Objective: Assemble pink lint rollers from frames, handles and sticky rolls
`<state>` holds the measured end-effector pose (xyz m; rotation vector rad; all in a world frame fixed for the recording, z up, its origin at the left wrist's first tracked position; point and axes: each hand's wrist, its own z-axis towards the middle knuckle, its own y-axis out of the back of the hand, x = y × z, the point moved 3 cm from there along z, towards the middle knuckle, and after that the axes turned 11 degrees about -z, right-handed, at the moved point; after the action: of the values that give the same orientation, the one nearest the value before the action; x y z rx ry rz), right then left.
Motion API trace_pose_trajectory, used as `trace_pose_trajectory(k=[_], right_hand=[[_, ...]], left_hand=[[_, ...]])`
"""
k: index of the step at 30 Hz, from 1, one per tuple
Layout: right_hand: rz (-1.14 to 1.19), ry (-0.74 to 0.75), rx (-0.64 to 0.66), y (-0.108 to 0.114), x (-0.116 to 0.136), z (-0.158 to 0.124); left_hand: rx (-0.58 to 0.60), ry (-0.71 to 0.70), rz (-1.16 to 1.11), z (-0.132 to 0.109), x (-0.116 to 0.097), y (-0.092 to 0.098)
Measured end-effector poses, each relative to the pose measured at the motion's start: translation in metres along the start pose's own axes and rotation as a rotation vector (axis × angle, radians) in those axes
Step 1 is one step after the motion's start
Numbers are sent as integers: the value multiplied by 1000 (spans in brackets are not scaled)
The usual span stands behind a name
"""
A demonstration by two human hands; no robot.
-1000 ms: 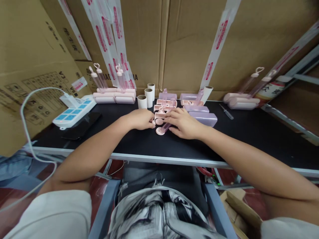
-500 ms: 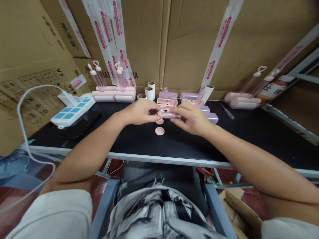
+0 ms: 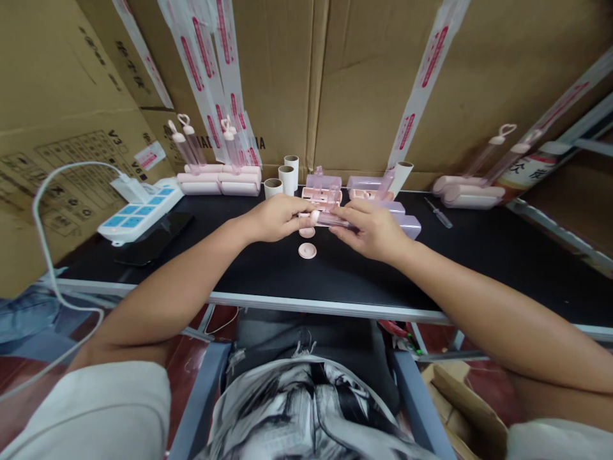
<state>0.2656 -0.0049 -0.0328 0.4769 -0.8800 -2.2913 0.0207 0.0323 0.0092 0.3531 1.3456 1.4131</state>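
Above the black table a clear pinkish tube (image 3: pixel 331 220) lies level between my hands. My right hand (image 3: pixel 376 227) is closed round its right part. At the other end my left hand (image 3: pixel 274 218) pinches the pale pink cap (image 3: pixel 314 216), which meets the tube; the fingers partly hide it. Two round pink discs lie under the tube: the nearer disc (image 3: pixel 307 250) is in full view, and the farther disc (image 3: pixel 307 232) is partly covered. Just behind my hands sit pink parts with lilac covers (image 3: pixel 325 183), and more lilac pieces (image 3: pixel 407 226) show beside my right hand.
White cardboard tubes (image 3: pixel 286 179) stand at the back. Pink assembled pieces (image 3: pixel 239 181) with upright handles are at left, others (image 3: pixel 473 195) at right near a screwdriver (image 3: pixel 438 213) and a labelled bottle (image 3: pixel 531 169). A power strip (image 3: pixel 138 214) and black phone (image 3: pixel 156 239) lie left.
My left hand has moved slightly right, closing more over the cap, whose heart-shaped loop is now hidden. The tube has tilted a little, its right end lower. The discs lie where they were.
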Motion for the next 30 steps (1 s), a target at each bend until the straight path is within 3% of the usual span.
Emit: trace_pose_trajectory(k=[7,14,19,24,30], right_hand=[[87,-3,-19,-3,1,-3],[133,7,-31,-1,1,-4],[155,-16,-39,0,5,7],[238,-82,-60,7,23,15],[340,-210,-51,9,2,10]], left_hand=[[7,1,154,1,1,-8],[20,-63,144,0,-5,-11],[13,26,119,4,-13,-4],[-36,26,20,-6,-22,25],[218,372,-36,-35,23,78]])
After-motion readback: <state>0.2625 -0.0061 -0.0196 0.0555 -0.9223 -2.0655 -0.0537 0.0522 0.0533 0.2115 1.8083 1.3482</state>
